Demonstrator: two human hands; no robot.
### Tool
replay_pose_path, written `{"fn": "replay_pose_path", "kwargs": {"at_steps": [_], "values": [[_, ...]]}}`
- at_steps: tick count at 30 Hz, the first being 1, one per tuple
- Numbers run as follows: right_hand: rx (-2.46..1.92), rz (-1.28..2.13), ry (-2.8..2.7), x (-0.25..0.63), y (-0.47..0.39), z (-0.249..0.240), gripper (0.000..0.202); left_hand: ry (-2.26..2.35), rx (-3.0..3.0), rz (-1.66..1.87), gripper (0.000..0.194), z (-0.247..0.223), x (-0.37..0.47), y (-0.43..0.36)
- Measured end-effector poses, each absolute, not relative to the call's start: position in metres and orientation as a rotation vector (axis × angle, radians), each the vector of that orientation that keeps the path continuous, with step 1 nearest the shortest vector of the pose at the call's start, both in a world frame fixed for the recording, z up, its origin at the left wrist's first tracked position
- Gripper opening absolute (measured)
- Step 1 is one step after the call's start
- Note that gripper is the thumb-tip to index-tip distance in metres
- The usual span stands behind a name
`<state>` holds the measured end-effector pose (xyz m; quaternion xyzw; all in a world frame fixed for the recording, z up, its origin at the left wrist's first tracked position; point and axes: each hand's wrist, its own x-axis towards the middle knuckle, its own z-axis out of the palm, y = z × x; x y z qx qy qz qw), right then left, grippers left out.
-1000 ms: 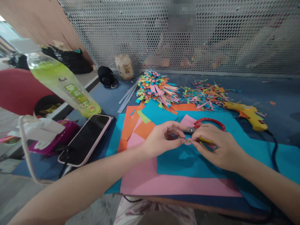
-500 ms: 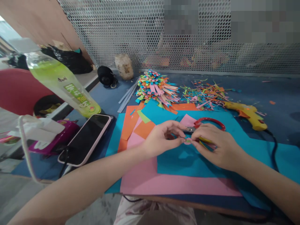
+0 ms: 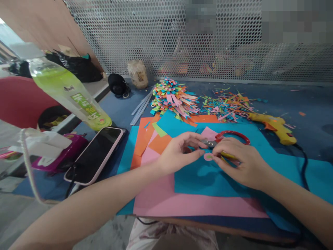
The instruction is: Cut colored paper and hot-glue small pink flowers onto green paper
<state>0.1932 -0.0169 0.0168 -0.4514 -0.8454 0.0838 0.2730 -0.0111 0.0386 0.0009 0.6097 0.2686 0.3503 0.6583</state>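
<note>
A small pink paper coil [image 3: 208, 157] with a green centre is pinched at its right edge between the thumb and forefinger of my right hand [image 3: 238, 161]. My left hand [image 3: 183, 151] is just left of the coil, its thumb apart from the curled fingers and nothing visible between them. Scissors [image 3: 232, 133] with a red handle loop and a yellow part lie behind and partly under my right hand. Their blades point left towards my left fingertips; I cannot tell whether the hands touch them. Blue paper [image 3: 203, 184] is spread below, over a pink sheet [image 3: 156, 205].
Behind the sheets stands a fringed paper cone [image 3: 171, 97], with a heap of paper shreds [image 3: 229, 106] beside it. A yellow glue gun [image 3: 275, 126] lies right, its cord trailing forward. Clear glue sticks [image 3: 142, 107], a phone [image 3: 97, 156] and a drink bottle [image 3: 70, 86] are left.
My left thumb and fingers have let go of the coil and drawn slightly left. More of the coil's face shows, and my right hand still pinches it in the same place.
</note>
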Motion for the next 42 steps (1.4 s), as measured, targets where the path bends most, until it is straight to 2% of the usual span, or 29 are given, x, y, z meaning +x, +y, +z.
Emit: {"fn": "replay_pose_path", "kwargs": {"at_steps": [28,38,42], "values": [[-1.224,0.347,-2.296,0.1923,-0.0174,0.0176,0.008,0.645,1.337,0.729,0.022,0.0010,-0.0117,0.0396],[-1.227,0.283,-2.293,0.1917,-0.0168,0.0198,0.012,0.620,1.259,0.833,0.018,0.0021,-0.0078,0.0384],[-1.233,0.268,-2.280,0.1918,-0.0162,0.0190,0.011,0.610,1.259,0.825,0.022,0.0021,-0.0083,0.0390]]}}
